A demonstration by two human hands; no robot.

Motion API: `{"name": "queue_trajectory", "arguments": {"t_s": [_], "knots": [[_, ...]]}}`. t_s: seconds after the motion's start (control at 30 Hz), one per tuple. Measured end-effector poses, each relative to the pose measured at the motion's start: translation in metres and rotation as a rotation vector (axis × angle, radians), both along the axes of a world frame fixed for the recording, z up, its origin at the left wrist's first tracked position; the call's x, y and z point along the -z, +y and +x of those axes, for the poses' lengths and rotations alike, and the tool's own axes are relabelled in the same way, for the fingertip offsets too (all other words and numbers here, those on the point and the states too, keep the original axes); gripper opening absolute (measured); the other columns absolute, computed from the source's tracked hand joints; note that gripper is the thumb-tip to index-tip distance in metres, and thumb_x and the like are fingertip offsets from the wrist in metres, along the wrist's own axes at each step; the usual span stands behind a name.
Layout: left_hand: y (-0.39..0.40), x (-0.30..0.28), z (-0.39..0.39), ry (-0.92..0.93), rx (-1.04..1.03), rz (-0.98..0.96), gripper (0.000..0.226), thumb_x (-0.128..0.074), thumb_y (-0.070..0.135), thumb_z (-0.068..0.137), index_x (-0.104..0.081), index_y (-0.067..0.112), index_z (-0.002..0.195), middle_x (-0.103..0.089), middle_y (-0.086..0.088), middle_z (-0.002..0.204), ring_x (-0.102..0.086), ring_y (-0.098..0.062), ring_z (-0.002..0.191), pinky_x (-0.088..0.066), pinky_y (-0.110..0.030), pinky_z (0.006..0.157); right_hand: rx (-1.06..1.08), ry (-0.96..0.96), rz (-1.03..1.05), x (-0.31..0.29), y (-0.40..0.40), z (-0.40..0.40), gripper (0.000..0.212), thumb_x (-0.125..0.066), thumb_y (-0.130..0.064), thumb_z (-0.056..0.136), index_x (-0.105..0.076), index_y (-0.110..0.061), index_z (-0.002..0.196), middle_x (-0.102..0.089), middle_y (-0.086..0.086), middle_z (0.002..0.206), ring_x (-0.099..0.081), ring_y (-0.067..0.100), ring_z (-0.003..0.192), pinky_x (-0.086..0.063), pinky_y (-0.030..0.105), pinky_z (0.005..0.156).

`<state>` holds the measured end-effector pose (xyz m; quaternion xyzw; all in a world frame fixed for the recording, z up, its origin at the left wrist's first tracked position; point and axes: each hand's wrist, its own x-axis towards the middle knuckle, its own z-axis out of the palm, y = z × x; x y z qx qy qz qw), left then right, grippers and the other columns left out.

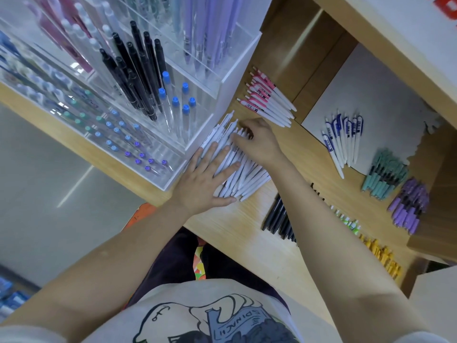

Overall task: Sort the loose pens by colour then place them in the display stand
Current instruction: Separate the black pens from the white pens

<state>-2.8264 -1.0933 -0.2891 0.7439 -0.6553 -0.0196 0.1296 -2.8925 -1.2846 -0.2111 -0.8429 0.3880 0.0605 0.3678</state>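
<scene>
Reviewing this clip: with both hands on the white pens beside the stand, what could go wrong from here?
1. The white pens are a loose fan under the left hand and right hand; gathered unevenly, some could roll toward the near table edge.
2. The pink pens lie close beyond the right hand, so a sweep might mix the colours.

Left hand (pixel 206 180) flat, fingers spread — right hand (pixel 259 142) palm down, fingers bent; forearms converging.
</scene>
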Motion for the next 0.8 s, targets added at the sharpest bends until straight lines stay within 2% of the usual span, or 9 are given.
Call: {"name": "queue_trajectory", "arguments": {"t_s": [0.1,0.27,0.37,0.43,0.5,0.57,0.63,0.73,0.8], "knots": [[0.0,-0.002,0.0,0.011,0.001,0.018,0.083,-0.034,0.078,0.09,-0.033,0.026,0.156,-0.017,-0.013,0.166,-0.012,-0.035,0.153,-0.013,-0.057,0.122,0.0,-0.083,0.056,-0.008,0.007,-0.002,0.029,-0.063,-0.025,0.094,-0.067,-0.012,0.119,-0.067,0.009,0.113,-0.058,0.022,0.107,-0.045,0.032,0.088],[0.0,-0.009,-0.001,0.0,0.004,0.056,0.087,-0.038,0.079,0.086,-0.031,0.028,0.156,-0.015,-0.011,0.166,-0.01,-0.037,0.153,-0.009,-0.057,0.122,0.18,-0.085,-0.025,-0.02,0.009,-0.039,0.05,-0.062,-0.031,0.094,-0.052,-0.011,0.139,-0.051,0.009,0.131,-0.051,0.019,0.117,-0.042,0.031,0.101],[-0.011,-0.02,-0.006,0.014,0.047,0.05,0.089,-0.037,0.079,0.086,-0.027,0.028,0.158,-0.014,-0.01,0.167,-0.007,-0.036,0.154,-0.008,-0.059,0.122,0.389,-0.083,-0.067,-0.025,0.022,-0.077,0.052,-0.061,-0.03,0.096,-0.047,-0.009,0.142,-0.046,0.008,0.124,-0.053,0.003,0.085,-0.044,0.021,0.079],[-0.023,-0.028,-0.008,0.05,0.081,0.065,0.085,-0.034,0.077,0.088,-0.024,0.03,0.158,-0.01,-0.009,0.168,-0.003,-0.035,0.154,-0.007,-0.06,0.121,0.475,0.003,-0.021,-0.019,0.032,-0.096,0.06,-0.06,-0.035,0.097,-0.038,-0.006,0.144,-0.047,0.014,0.13,-0.055,0.011,0.091,-0.041,0.024,0.074],[-0.033,-0.029,-0.008,0.061,0.104,0.135,0.08,-0.027,0.076,0.091,-0.018,0.034,0.159,-0.004,-0.006,0.169,0.005,-0.033,0.154,-0.003,-0.06,0.122,0.506,0.072,0.082,-0.009,0.038,-0.103,0.068,-0.059,-0.044,0.095,-0.033,-0.006,0.144,-0.05,0.013,0.13,-0.057,0.024,0.103,-0.046,0.033,0.076],[-0.035,-0.024,-0.004,0.06,0.117,0.187,0.076,-0.022,0.073,0.093,-0.019,0.035,0.159,-0.002,-0.004,0.169,0.007,-0.032,0.154,-0.001,-0.059,0.122,0.528,0.08,0.154,0.002,0.042,-0.101,0.073,-0.06,-0.049,0.093,-0.031,-0.007,0.144,-0.057,0.012,0.125,-0.063,0.029,0.099,-0.055,0.039,0.074],[-0.03,-0.018,0.0,0.056,0.131,0.175,0.073,-0.025,0.07,0.096,-0.024,0.032,0.158,-0.007,-0.005,0.168,0.002,-0.034,0.154,-0.005,-0.059,0.122,0.541,0.043,0.18,0.006,0.045,-0.092,0.074,-0.062,-0.046,0.093,-0.028,-0.007,0.147,-0.062,0.012,0.12,-0.066,0.027,0.092,-0.055,0.035,0.068],[-0.02,-0.016,0.004,0.069,0.141,0.136,0.072,-0.033,0.066,0.097,-0.028,0.027,0.158,-0.012,-0.005,0.168,-0.004,-0.034,0.154,-0.01,-0.056,0.123,0.515,0.008,0.177,0.007,0.049,-0.076,0.074,-0.063,-0.044,0.093,-0.028,-0.01,0.149,-0.056,0.013,0.13,-0.062,0.029,0.106,-0.055,0.041,0.081],[-0.013,-0.02,0.005,0.075,0.109,0.116,0.073,-0.035,0.064,0.097,-0.03,0.024,0.157,-0.014,-0.007,0.167,-0.006,-0.035,0.154,-0.01,-0.054,0.123,0.481,-0.025,0.187,0.006,0.051,-0.067,0.072,-0.063,-0.045,0.093,-0.03,-0.013,0.149,-0.054,0.007,0.128,-0.058,0.024,0.106,-0.053,0.042,0.087]]}}
